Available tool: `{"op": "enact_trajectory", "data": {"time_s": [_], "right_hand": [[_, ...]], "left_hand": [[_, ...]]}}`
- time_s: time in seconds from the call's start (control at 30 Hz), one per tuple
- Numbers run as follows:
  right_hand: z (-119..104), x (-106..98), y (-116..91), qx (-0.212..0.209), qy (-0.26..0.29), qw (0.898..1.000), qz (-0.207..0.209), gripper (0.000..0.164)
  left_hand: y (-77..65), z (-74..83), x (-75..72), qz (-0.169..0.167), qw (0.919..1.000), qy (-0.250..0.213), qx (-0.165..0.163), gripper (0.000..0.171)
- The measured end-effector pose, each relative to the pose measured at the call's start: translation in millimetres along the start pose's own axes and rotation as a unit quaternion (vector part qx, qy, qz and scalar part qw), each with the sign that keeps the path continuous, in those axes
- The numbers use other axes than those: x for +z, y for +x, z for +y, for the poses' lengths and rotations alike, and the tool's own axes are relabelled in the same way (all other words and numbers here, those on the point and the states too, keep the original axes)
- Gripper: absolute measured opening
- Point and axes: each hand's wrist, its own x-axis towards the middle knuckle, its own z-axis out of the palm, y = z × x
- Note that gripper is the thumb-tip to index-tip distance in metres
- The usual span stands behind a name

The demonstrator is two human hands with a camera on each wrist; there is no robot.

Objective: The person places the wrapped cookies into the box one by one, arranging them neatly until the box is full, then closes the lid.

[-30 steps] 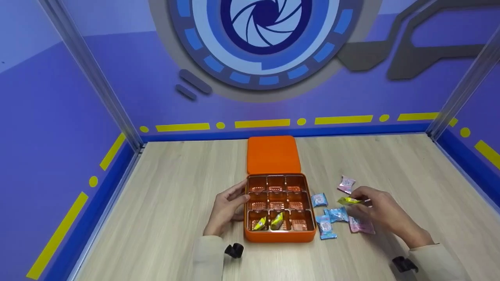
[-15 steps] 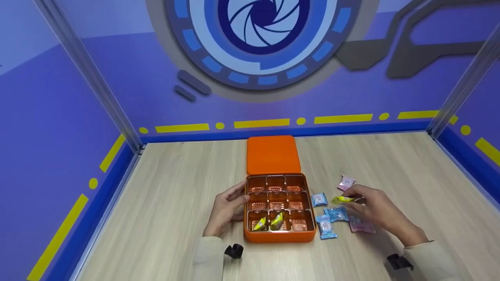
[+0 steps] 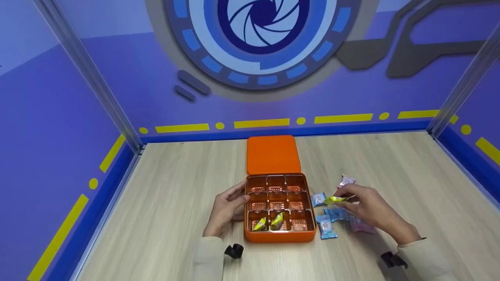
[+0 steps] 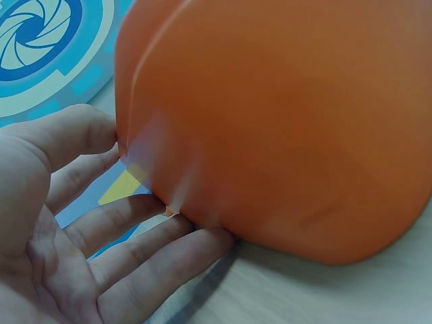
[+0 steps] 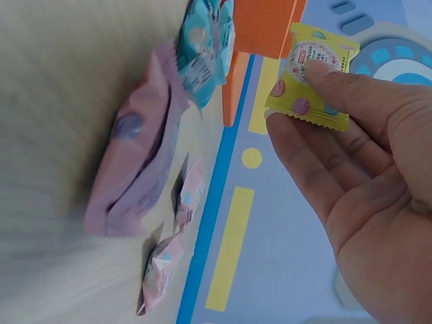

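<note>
My right hand [image 3: 367,207] pinches a yellow wrapped candy [image 5: 297,91] between thumb and fingers, above the table and right of the box. The orange box [image 3: 280,237] is divided into small compartments. Two yellow candies stand in its front row, one in the left compartment [image 3: 259,223] and one in the middle compartment [image 3: 277,221]. Against the box's left side rests my left hand [image 3: 223,208], its fingertips touching the wall, as the left wrist view shows. Blue wrapped candies [image 3: 326,227] lie between the box and my right hand.
The orange lid [image 3: 273,155] lies flat behind the box. Pink wrapped candies [image 5: 138,145] lie under and beyond my right hand. A blue patterned wall [image 3: 218,109] closes off the back of the wooden table [image 3: 183,175].
My right hand has moved left toward the box with the yellow candy, which now hangs close to a blue candy. The left hand and the box have stayed put.
</note>
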Motion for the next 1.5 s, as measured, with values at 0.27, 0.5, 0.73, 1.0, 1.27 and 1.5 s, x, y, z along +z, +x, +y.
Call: {"op": "enact_trajectory", "data": {"time_s": [0.27, 0.5, 0.73, 1.0, 1.27, 1.5], "right_hand": [[-7, 4, 4, 0.004, 0.016, 1.0, -0.026, 0.028], [-13, 8, 7, 0.0, 0.028, 0.999, -0.042, 0.028], [-16, 8, 10, -0.013, 0.055, 0.997, -0.049, 0.029], [-23, 8, 16, -0.001, 0.07, 0.995, -0.072, 0.032], [-27, 11, 22, -0.008, 0.066, 0.994, -0.084, 0.032], [-31, 17, 26, -0.031, 0.063, 0.993, -0.093, 0.031]], "left_hand": [[0.1, 0.3, -0.4, 0.001, 1.0, -0.001, -0.004, 0.056], [0.4, -2.2, 1.1, 0.004, 0.9998, 0.004, 0.017, 0.055], [-0.6, -1.5, 1.2, -0.004, 0.9997, 0.012, 0.022, 0.055], [-0.1, 0.5, 2.0, -0.007, 0.9998, -0.003, 0.018, 0.056], [0.9, -0.1, 1.7, -0.004, 0.9997, 0.0, 0.025, 0.055], [0.2, 0.6, 0.8, -0.001, 0.9996, 0.014, 0.025, 0.055]]}}
